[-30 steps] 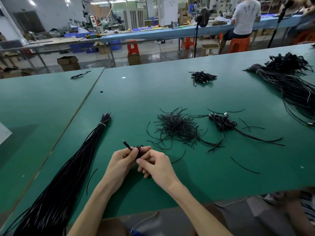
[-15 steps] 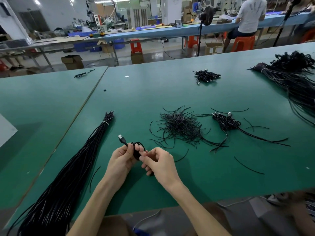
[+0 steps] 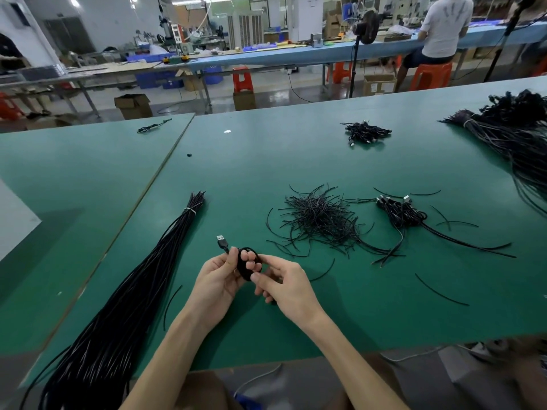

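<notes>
A coiled black USB cable (image 3: 243, 266) sits between both hands just above the green table (image 3: 266, 161). Its metal USB plug (image 3: 221, 240) sticks up to the left. My left hand (image 3: 217, 278) grips the coil with fingers through the loop. My right hand (image 3: 281, 284) pinches the coil's right side with thumb and fingers. A loose pile of short black twist ties (image 3: 318, 218) lies beyond the hands, to the right.
A long tied bundle of straight black cables (image 3: 124, 306) lies at the left. Finished coiled cables (image 3: 399, 213) lie right of the ties, with more cables (image 3: 365, 132) farther back. A big cable heap (image 3: 521, 137) fills the far right. A person sits at a distant bench.
The coil has become rounder and more visible between my hands, and the USB plug has tilted up. The hands stayed in about the same place.
</notes>
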`<state>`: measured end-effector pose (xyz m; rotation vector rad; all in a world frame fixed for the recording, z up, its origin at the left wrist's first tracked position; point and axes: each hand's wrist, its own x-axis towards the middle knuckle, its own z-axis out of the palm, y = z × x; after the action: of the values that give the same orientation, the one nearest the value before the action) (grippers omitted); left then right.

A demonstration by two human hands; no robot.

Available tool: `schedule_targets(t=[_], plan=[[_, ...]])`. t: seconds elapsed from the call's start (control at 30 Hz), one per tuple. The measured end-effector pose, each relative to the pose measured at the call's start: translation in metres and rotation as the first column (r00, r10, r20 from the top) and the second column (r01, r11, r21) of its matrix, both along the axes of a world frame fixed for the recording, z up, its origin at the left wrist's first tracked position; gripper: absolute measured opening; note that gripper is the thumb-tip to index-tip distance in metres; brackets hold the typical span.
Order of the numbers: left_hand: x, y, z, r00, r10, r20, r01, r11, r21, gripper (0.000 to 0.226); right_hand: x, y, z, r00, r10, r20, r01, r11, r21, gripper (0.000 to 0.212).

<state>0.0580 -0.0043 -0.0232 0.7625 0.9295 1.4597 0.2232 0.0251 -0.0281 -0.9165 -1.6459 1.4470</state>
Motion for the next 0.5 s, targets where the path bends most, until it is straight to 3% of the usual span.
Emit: schedule_targets(t=[0.13,0.2,0.27,0.33,0.4,0.5], plan=[[0.002,0.002,-0.004,0.994,0.026,-0.107,-0.025,1.0,0.017,0.032,0.0,-0.002,0.0,1.0,0.008,-0.021,-0.008,1.0,-0.011,0.048],[0.004,0.004,-0.009,0.962,0.111,-0.25,-0.1,0.993,0.056,0.031,0.005,0.0,0.001,0.992,0.006,-0.123,-0.013,0.998,-0.059,0.049],[0.007,0.004,-0.011,0.895,0.19,-0.404,-0.149,0.98,0.132,0.031,0.011,0.003,0.002,0.962,-0.051,-0.269,0.023,0.994,-0.108,0.036],[0.009,0.004,-0.011,0.865,0.212,-0.455,-0.15,0.974,0.169,0.033,0.014,0.004,0.003,0.912,-0.138,-0.386,0.073,0.981,-0.178,0.026],[0.008,0.004,-0.009,0.914,0.193,-0.357,-0.151,0.978,0.142,0.032,0.015,0.004,0.003,0.885,-0.197,-0.421,0.104,0.967,-0.233,0.024],[-0.005,0.005,-0.005,0.978,0.204,0.039,-0.206,0.975,0.077,0.03,0.014,0.004,0.004,0.875,-0.214,-0.435,0.094,0.955,-0.28,0.037]])
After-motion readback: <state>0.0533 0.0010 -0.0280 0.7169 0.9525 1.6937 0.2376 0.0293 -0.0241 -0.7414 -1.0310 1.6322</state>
